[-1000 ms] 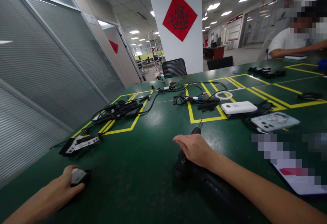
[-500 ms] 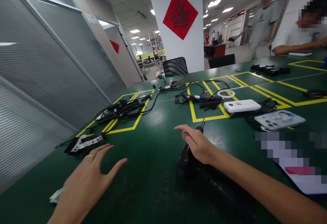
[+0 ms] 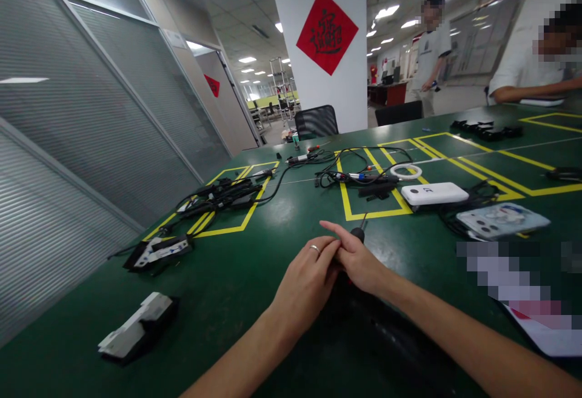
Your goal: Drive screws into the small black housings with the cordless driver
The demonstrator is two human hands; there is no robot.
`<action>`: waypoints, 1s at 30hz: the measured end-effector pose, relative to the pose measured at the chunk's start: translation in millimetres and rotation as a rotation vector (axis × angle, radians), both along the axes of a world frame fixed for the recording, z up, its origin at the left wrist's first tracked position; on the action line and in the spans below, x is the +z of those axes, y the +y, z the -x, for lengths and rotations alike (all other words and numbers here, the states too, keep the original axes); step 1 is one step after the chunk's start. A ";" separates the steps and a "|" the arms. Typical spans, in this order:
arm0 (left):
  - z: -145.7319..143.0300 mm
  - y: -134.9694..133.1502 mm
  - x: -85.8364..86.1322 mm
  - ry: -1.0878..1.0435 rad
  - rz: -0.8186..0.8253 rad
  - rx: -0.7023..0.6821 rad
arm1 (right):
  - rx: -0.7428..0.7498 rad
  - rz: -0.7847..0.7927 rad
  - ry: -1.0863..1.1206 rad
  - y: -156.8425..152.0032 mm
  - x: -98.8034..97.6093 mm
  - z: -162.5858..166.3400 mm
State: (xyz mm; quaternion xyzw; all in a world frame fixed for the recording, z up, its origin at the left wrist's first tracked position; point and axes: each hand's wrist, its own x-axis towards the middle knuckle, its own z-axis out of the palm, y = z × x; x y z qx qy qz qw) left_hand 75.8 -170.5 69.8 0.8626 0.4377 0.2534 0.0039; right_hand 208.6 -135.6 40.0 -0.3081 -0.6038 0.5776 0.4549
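My two hands meet at the table's middle over a black electric screwdriver [image 3: 360, 234], of which only the front end and bit show. My left hand [image 3: 307, 278], a ring on one finger, has its fingers curled down onto the tool's body. My right hand [image 3: 361, 261] lies over the tool from the right, its forefinger stretched across the left hand's fingertips. A small black and white part [image 3: 135, 329] lies alone on the green table [image 3: 254, 277] at the near left, away from both hands.
Yellow tape outlines mark the table. Black cables and adapters [image 3: 218, 195] lie at the left, and a white box [image 3: 434, 193] and a phone [image 3: 502, 220] at the right. A person [image 3: 531, 74] sits at the far right and another person [image 3: 427, 53] stands beyond.
My left hand let go of the black and white part, swung right and came down on the screwdriver beside my right hand. The right hand stayed on the tool.
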 end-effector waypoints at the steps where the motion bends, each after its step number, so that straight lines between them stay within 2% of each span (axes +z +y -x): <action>1: 1.3 -0.2 -0.1 -0.008 0.011 0.006 | 0.006 0.007 0.006 0.5 -1.1 0.1; 8: 14.7 0.4 4.3 0.080 -0.013 -0.056 | 0.039 0.043 0.034 -1.6 0.0 0.4; 12: 17.9 4.1 6.8 0.053 0.043 -0.109 | 0.060 0.092 0.039 -2.2 0.6 0.4; 15: 20.2 5.5 9.5 -0.046 0.113 -0.065 | 0.097 0.142 0.060 -4.1 1.9 3.0; 18: 34.6 5.5 13.9 -0.085 0.125 0.046 | 0.114 0.158 0.080 -8.2 5.9 6.1; 20: 58.8 4.1 17.5 -0.057 0.113 0.185 | 0.117 0.149 0.076 -10.9 8.8 7.3; 22: 97.3 -0.3 21.2 -0.001 0.105 0.376 | 0.121 0.129 0.058 -12.6 10.6 7.8; 26: 201.3 -23.1 26.2 0.156 0.139 0.789 | 0.125 0.076 0.003 -13.6 9.8 8.2; 28: 251.0 -39.0 25.8 0.222 0.218 0.984 | 0.123 0.046 -0.024 -13.8 8.0 8.6; 30: 288.6 -53.5 22.5 0.229 0.270 1.090 | 0.124 0.019 -0.046 -14.0 6.2 9.0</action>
